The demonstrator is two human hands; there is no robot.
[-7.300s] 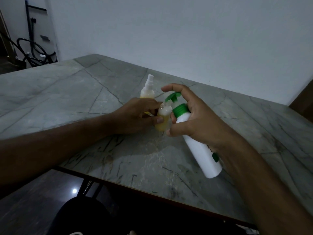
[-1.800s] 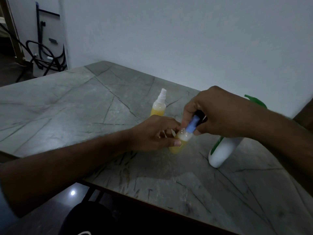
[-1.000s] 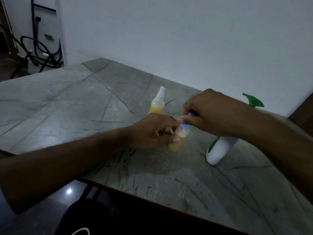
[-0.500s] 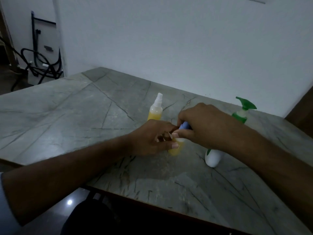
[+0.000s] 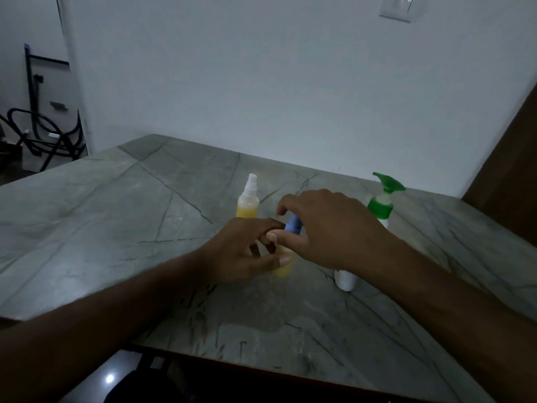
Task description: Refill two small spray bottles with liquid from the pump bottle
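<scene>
My right hand (image 5: 331,231) pinched the blue spray cap (image 5: 293,223) between thumb and fingers, seated on the near spray bottle (image 5: 283,264). My left hand (image 5: 247,251) curled round that bottle's yellow body, steadying it upright on the stone table (image 5: 116,216), near the middle. At about eleven o'clock from the grip, just beside my left knuckles, the second spray bottle (image 5: 248,203) stood capped in white and showed yellow liquid well up its body. At three o'clock, partly behind my right wrist, the pump bottle (image 5: 377,210) stood upright, nobody touching it. I judged the filling done on both, with the task close to its end: only tightening this blue cap looked left. How far it was screwed down I could not tell.
</scene>
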